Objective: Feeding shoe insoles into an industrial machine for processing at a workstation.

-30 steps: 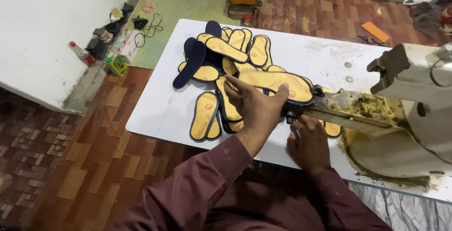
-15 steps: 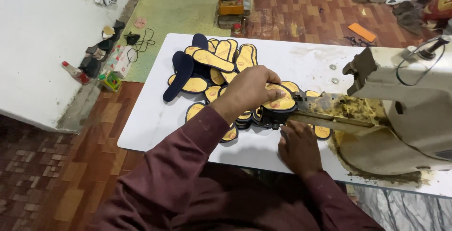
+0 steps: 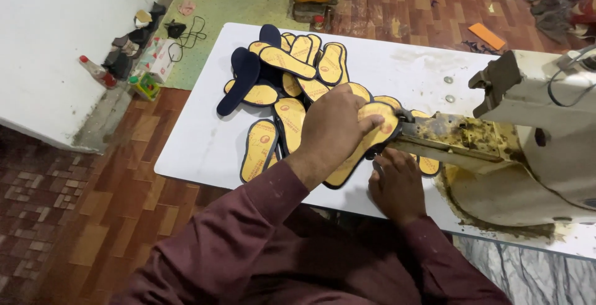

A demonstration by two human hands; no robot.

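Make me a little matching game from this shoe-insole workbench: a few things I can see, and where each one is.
Things:
1. left hand
2. right hand
3. dark navy insole lying face-down
4. flat orange piece

Places:
A. on the brick floor beyond the table
B. at the table's near edge, under the machine arm
C. pressing a yellow insole
D. far-left of the insole pile

Pairs: 1-C, 2-B, 3-D, 4-A

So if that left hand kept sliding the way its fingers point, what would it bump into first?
The left hand lies on a yellow insole, fingers pointing right. Going straight on, it would probably first meet the machine's grimy metal arm, though depth is hard to judge.
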